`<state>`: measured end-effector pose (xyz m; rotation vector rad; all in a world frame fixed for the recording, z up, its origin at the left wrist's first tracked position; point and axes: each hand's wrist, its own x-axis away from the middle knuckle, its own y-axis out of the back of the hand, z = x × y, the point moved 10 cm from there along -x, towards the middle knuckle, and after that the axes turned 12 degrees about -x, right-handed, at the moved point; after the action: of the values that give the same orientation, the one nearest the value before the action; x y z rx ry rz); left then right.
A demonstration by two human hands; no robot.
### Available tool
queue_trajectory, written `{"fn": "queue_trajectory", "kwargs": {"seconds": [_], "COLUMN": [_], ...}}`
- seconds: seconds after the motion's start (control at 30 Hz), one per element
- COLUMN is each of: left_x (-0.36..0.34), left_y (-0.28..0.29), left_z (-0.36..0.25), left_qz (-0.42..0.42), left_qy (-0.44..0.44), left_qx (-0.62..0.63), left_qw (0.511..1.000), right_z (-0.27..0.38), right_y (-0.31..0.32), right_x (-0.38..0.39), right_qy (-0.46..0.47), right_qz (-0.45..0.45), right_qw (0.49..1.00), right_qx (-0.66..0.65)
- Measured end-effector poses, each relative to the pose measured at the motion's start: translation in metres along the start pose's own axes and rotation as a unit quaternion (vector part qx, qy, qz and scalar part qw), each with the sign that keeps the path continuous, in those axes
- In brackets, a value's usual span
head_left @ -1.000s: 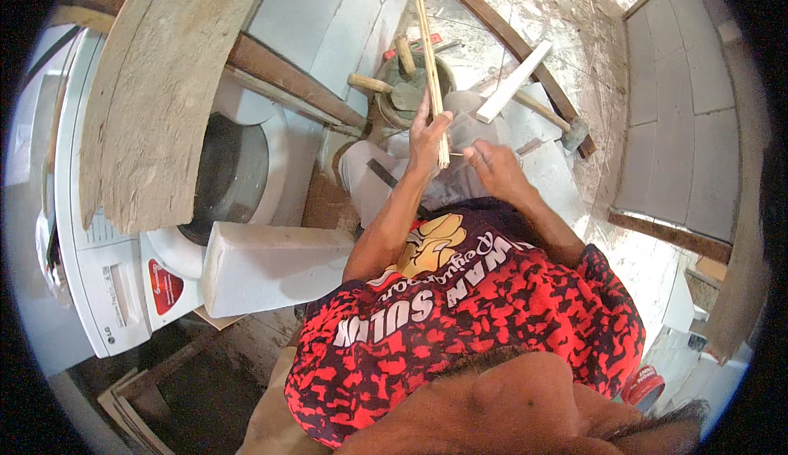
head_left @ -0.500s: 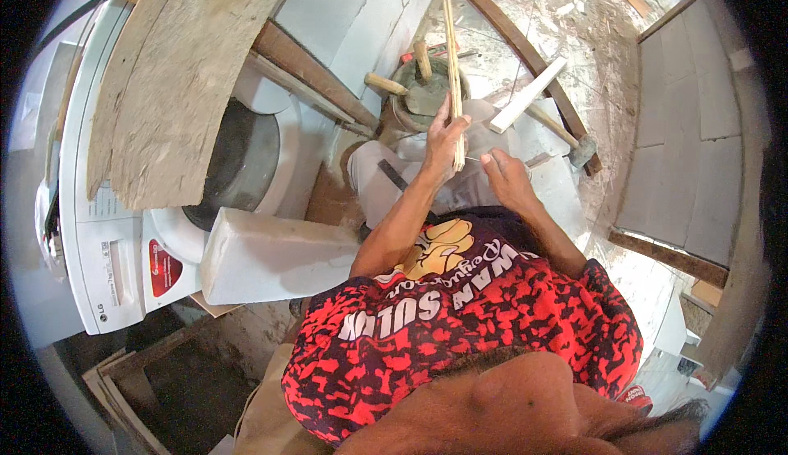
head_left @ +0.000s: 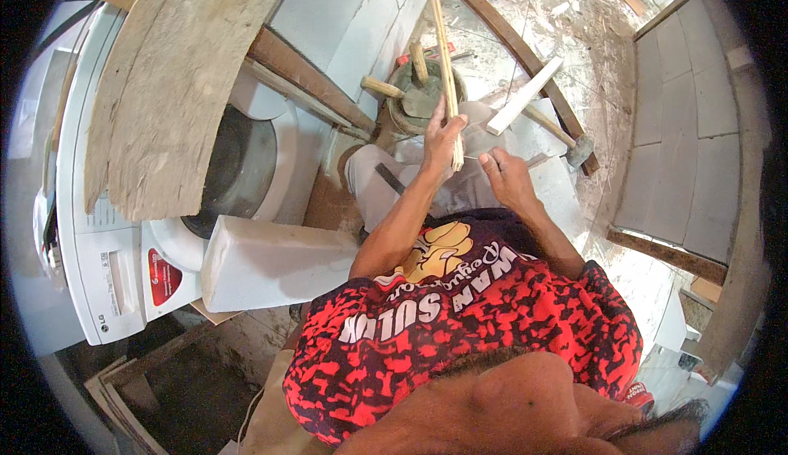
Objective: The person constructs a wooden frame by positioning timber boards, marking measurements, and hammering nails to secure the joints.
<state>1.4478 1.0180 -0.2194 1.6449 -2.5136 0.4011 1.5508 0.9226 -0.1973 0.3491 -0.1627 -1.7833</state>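
Observation:
My left hand (head_left: 444, 141) is closed around the lower part of a long, narrow bundle of pale wooden strips (head_left: 445, 52), which points away from me with its top tilted left. To its right, my right hand (head_left: 505, 177) is closed, thumb and finger pinching a thin pale string or wire (head_left: 471, 157). That strand runs across to the near end of the strips; whether it is tied around them is too small to tell. Both hands are above my lap.
Beyond my hands stands a bucket (head_left: 396, 118) with wooden-handled tools (head_left: 382, 87) in it. To the right lie a white strip (head_left: 525, 95), a hammer (head_left: 581, 151) and a long timber (head_left: 509, 36). On the left are a washing machine (head_left: 103, 245), plywood (head_left: 164, 94) and a white block (head_left: 275, 262).
The top of the wooden strips has tipped a little to the left. My right hand has shifted very slightly, still pinching the strand.

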Motion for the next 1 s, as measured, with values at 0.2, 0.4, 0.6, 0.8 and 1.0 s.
{"fn": "queue_trajectory", "kwargs": {"seconds": [0.2,0.4,0.6,0.8,1.0], "left_x": [-0.004,-0.007,-0.018,-0.01,-0.005], "left_y": [0.006,-0.001,-0.005,-0.008,-0.006], "left_z": [0.003,-0.004,0.002,0.011,-0.004], "left_qz": [-0.035,-0.021,-0.005,0.024,-0.012], "left_qy": [-0.04,-0.043,-0.028,0.007,-0.068], "left_qx": [0.048,0.006,0.024,0.041,-0.014], "left_qw": [0.997,0.999,0.999,0.999,0.998], "right_z": [-0.005,-0.024,-0.022,-0.019,-0.003], "right_y": [0.002,-0.001,0.004,0.01,0.016], "right_x": [0.002,-0.002,-0.022,-0.021,-0.011], "right_qy": [0.043,-0.017,0.019,-0.012,0.053], "right_qz": [-0.014,0.003,-0.03,-0.042,-0.041], "right_qw": [0.999,1.0,0.998,0.994,0.997], "right_qx": [0.004,-0.026,-0.05,-0.098,0.025]}}
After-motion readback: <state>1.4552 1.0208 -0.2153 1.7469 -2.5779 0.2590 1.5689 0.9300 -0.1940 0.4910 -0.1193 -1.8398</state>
